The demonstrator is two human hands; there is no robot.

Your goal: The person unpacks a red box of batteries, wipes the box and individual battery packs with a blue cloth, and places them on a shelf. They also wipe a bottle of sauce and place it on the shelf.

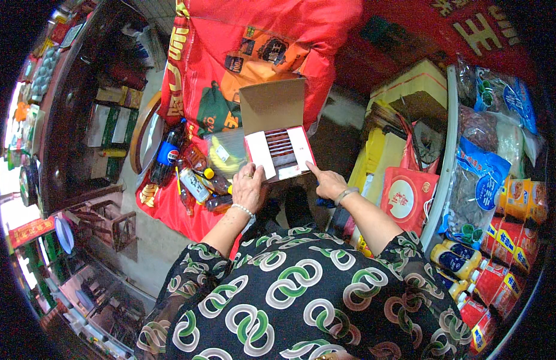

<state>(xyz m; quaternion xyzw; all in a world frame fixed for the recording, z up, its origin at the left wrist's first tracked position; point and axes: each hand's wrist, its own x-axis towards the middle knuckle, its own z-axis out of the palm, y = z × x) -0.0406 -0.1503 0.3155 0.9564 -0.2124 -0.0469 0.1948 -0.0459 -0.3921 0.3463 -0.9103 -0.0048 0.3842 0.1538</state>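
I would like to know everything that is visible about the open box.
The box looks like cardboard, with red edges and a raised far lid, brown inside. Between two white side panels, dark reddish flat packets sit in a row. The left hand touches the near left corner; the index finger of the right hand is at the right side. It is near the picture's centre; its support is hidden.
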